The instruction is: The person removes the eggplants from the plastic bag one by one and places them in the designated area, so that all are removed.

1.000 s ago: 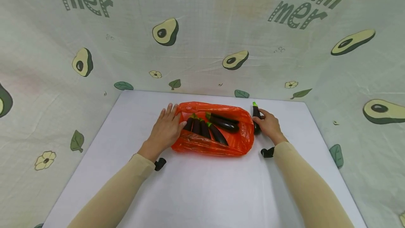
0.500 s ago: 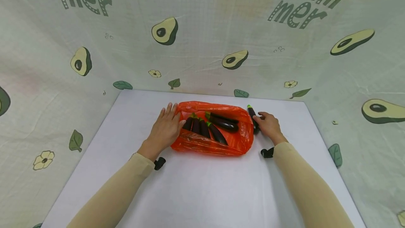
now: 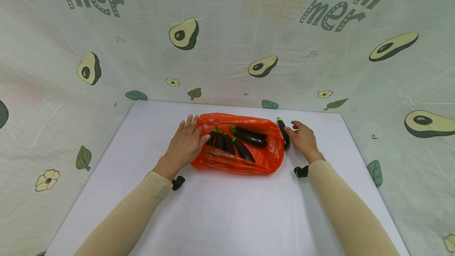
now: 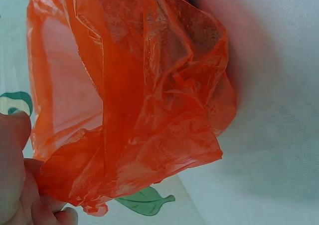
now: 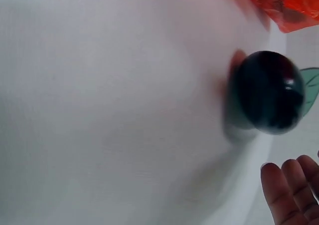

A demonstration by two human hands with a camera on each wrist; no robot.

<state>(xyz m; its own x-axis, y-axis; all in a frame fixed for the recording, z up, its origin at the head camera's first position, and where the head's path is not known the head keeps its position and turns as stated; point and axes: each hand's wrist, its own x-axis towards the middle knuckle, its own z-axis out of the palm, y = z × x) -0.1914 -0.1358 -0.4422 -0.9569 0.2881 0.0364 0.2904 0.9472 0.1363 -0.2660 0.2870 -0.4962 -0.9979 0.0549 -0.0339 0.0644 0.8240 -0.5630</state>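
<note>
An open red plastic bag point(image 3: 234, 167) lies on the white table with several dark eggplants point(image 3: 250, 136) with green stem ends inside. My left hand point(image 3: 185, 143) rests along the bag's left end, its fingers extended and touching the plastic. In the left wrist view, the bag's edge point(image 4: 75, 185) lies against those fingers. One more eggplant point(image 3: 283, 133) lies outside, close to the bag's right end, its stem pointing away. My right hand point(image 3: 302, 139) is just right of this eggplant, thumb close to it and fingers apart from it. In the right wrist view, its rounded end point(image 5: 271, 93) faces the camera.
The white table point(image 3: 227, 212) ends at a cloth backdrop point(image 3: 220, 66) printed with avocados and leaves, which also rises on both sides. A small black device point(image 3: 301, 172) sits at the right wrist and another point(image 3: 178, 183) at the left.
The right fingers have come away from the eggplant outside the bag. Its stem end has swung left, toward the bag. The left hand stays in place on the bag.
</note>
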